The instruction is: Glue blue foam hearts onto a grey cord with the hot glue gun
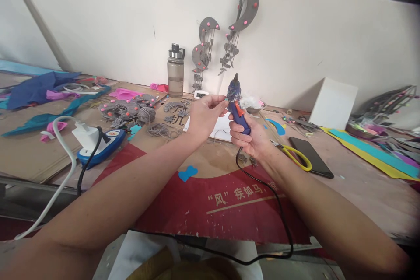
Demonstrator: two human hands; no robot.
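My right hand (255, 139) is wrapped round the handle of a blue glue gun (234, 90) with an orange trigger; its dark nozzle points up and away from me. A black cord hangs from the handle's base. The fingers of my left hand (206, 113) are pinched together at the gun's side, below the nozzle. Whatever sits between those fingertips is too small to make out. Behind the hands lies a white sheet (222, 127). On the red and brown cardboard (183, 210) nearer to me is a blue paper cutout (188, 173).
Yellow-handled scissors (297, 157) overlap a black phone (311, 157) on the right. To the left stand a blue power strip (113, 140) with a white plug and grey yarn pieces (129, 109). A water bottle (176, 70) and hanging grey moon ornaments (247, 11) are at the back wall.
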